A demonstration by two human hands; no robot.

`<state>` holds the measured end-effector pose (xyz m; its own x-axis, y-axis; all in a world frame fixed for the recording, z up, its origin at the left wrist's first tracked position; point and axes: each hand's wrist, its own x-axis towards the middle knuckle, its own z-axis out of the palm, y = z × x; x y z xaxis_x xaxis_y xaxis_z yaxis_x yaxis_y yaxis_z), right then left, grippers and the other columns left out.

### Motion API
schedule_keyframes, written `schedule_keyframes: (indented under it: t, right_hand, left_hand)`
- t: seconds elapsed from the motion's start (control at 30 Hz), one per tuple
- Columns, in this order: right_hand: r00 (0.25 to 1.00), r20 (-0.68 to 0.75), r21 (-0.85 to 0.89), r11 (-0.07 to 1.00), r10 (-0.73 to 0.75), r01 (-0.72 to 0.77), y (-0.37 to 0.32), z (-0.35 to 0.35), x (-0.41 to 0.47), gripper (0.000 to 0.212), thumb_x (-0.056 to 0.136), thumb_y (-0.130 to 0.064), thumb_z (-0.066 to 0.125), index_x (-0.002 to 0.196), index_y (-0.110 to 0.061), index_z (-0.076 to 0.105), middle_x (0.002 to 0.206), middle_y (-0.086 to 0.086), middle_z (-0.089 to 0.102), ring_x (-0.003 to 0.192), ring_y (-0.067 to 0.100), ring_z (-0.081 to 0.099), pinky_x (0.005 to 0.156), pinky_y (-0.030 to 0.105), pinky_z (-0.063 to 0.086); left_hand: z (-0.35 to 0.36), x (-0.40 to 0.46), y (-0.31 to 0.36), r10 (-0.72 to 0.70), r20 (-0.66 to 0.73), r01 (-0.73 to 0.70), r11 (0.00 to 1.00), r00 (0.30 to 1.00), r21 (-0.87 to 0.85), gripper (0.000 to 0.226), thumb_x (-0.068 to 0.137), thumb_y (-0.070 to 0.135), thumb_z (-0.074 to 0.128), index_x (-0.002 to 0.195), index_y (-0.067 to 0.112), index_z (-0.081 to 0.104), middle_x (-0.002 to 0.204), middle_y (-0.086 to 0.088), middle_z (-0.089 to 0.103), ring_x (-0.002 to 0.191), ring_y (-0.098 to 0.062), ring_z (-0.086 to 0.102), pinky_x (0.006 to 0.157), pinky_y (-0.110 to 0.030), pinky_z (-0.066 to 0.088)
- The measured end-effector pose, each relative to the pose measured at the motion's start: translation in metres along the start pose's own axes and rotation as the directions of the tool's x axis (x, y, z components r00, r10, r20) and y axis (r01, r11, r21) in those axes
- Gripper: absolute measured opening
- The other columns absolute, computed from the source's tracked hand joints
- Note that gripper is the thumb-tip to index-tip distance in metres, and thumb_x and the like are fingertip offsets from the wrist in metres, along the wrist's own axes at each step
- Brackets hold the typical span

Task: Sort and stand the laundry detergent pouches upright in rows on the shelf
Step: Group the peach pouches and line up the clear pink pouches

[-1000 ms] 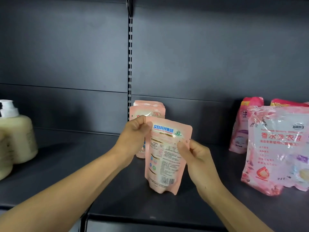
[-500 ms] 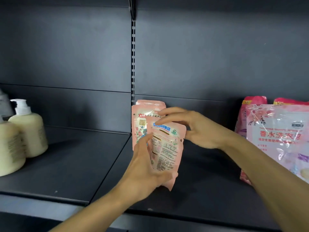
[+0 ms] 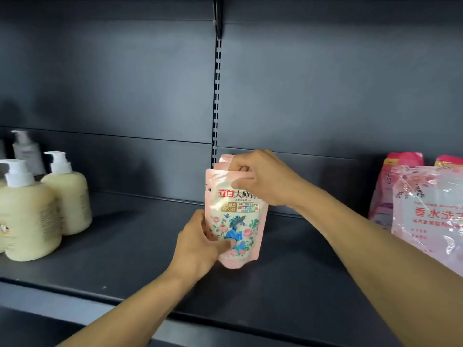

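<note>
A small pink detergent pouch (image 3: 236,221) with a floral picture stands upright in the middle of the dark shelf (image 3: 130,249), its printed front facing me. My left hand (image 3: 198,246) grips its lower left side, thumb across the front. My right hand (image 3: 263,179) pinches its top edge from the right. Directly behind it the tops of other pink pouches (image 3: 225,159) of the same kind show, mostly hidden.
Cream pump bottles (image 3: 66,194) stand at the left of the shelf, one big one (image 3: 25,214) nearest me. At the right stand a large clear-pink detergent bag (image 3: 431,216) and darker pink bags (image 3: 395,186) behind it. A slotted upright (image 3: 217,96) runs up the back wall.
The pouch has been turned so its floral front faces me instead of its label back. My right hand moved from over the rear pouches to the front pouch's top edge. The camera came closer.
</note>
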<state>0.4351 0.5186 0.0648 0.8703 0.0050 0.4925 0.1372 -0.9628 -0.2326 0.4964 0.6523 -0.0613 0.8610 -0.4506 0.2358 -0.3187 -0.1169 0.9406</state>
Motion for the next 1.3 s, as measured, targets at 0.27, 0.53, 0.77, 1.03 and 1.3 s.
schedule_keyframes:
  t: [0.27,0.53,0.77,1.03,1.3]
  right_hand:
    - [0.938,-0.224,0.218,0.952,0.264,-0.216,0.023,0.025,-0.002,0.025,0.077,-0.019,0.073,0.100,-0.021,0.064,0.093,-0.010,0.062,0.086,0.008,0.058,0.068,0.020,0.044]
    - [0.879,-0.149,0.437,0.827,0.453,-0.352,0.049,0.041,-0.026,0.008,0.084,-0.012,0.068,0.083,-0.016,0.061,0.085,-0.002,0.074,0.077,0.013,0.070,0.063,0.030,0.059]
    - [0.864,-0.260,0.363,0.873,0.431,-0.326,0.048,0.049,-0.026,0.024,0.084,-0.011,0.066,0.072,-0.028,0.054,0.081,-0.007,0.071,0.072,0.005,0.067,0.063,0.027,0.056]
    - [0.840,-0.277,0.351,0.863,0.466,-0.363,0.043,0.057,-0.028,0.007,0.086,-0.014,0.065,0.091,-0.013,0.059,0.098,-0.006,0.071,0.077,0.006,0.065,0.049,0.015,0.043]
    - [0.823,-0.258,0.413,0.828,0.506,-0.379,0.034,0.056,-0.040,0.024,0.085,-0.017,0.067,0.105,-0.017,0.054,0.097,-0.008,0.068,0.078,-0.003,0.063,0.057,0.010,0.045]
  left_hand:
    - [0.000,0.025,-0.026,-0.036,0.064,0.029,0.995,0.997,0.096,0.058,0.069,0.012,0.082,0.112,0.022,0.046,0.103,0.008,0.066,0.089,-0.007,0.065,0.074,-0.023,0.056]
    - [0.001,0.028,-0.022,0.021,0.124,-0.051,0.968,0.992,0.245,0.046,0.076,0.020,0.078,0.106,0.024,0.042,0.095,0.015,0.059,0.073,0.002,0.057,0.052,-0.006,0.045]
    - [0.001,0.031,-0.020,0.008,0.140,-0.047,0.961,0.990,0.272,0.043,0.079,0.022,0.075,0.104,0.025,0.040,0.091,0.020,0.054,0.077,0.005,0.056,0.051,-0.004,0.045]
    - [0.001,0.033,-0.020,-0.002,0.132,-0.039,0.952,0.991,0.305,0.045,0.079,0.024,0.074,0.106,0.026,0.038,0.101,0.015,0.053,0.084,-0.003,0.055,0.053,-0.008,0.044]
    - [-0.004,0.028,-0.023,0.039,0.135,-0.074,0.961,0.990,0.265,0.069,0.077,0.024,0.077,0.130,0.024,0.033,0.125,0.010,0.051,0.110,-0.005,0.052,0.080,-0.012,0.046]
